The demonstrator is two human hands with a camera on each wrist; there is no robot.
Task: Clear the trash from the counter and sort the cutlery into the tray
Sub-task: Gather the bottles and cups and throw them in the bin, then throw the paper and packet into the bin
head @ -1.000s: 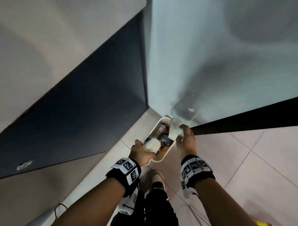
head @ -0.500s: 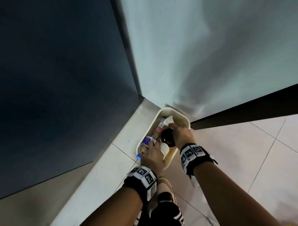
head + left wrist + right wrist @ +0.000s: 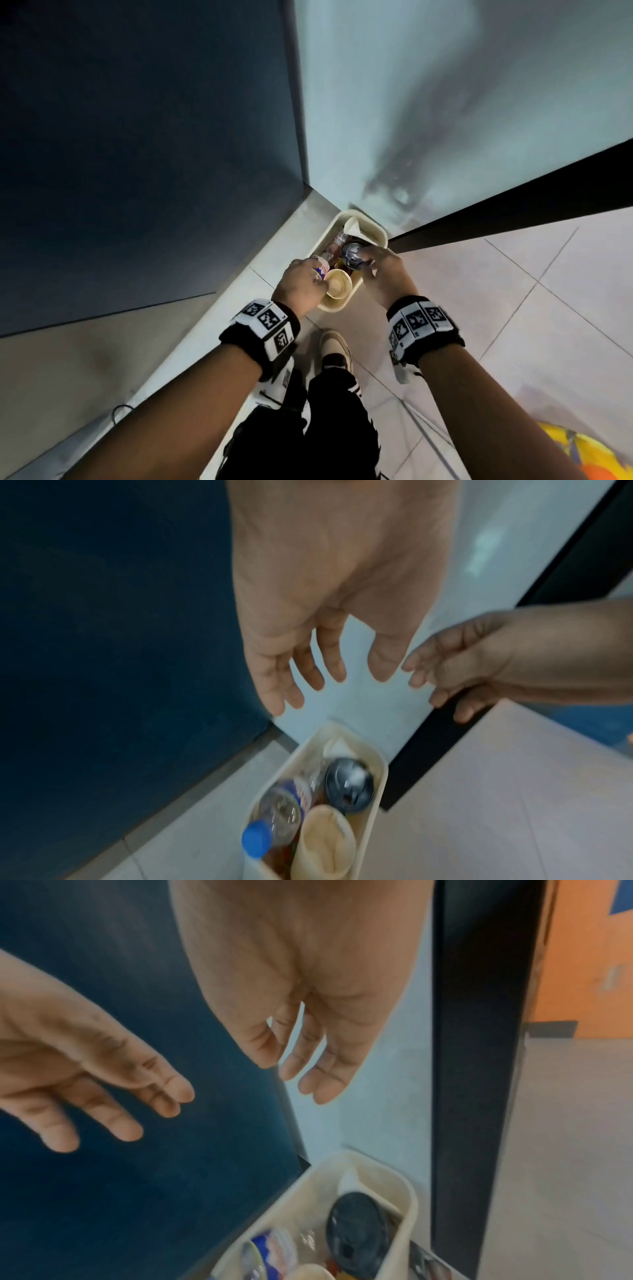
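A cream bin (image 3: pixel 371 228) stands on the floor in a corner. In it lie a clear plastic bottle (image 3: pixel 277 815) with a blue cap, a paper cup (image 3: pixel 337 283), a cup with a black lid (image 3: pixel 352 255) and a white paper (image 3: pixel 352 228). My left hand (image 3: pixel 310 274) hovers over the bin's near left end, fingers spread and holding nothing, as the left wrist view shows for this hand (image 3: pixel 329 680). My right hand (image 3: pixel 373 265) hangs above the black-lidded cup (image 3: pixel 356 1231); in the right wrist view the right hand (image 3: pixel 291 1069) is empty with straight fingers.
A dark blue panel (image 3: pixel 137 137) rises left of the bin and a pale wall (image 3: pixel 445 102) behind it. A black strip (image 3: pixel 513 205) runs to the right along the tiled floor (image 3: pixel 513 308). My shoe (image 3: pixel 335 346) stands just below the bin.
A second ago each hand held a piece of trash over the bin. Both pieces now lie in the bin, and both hands have let go and lifted slightly.
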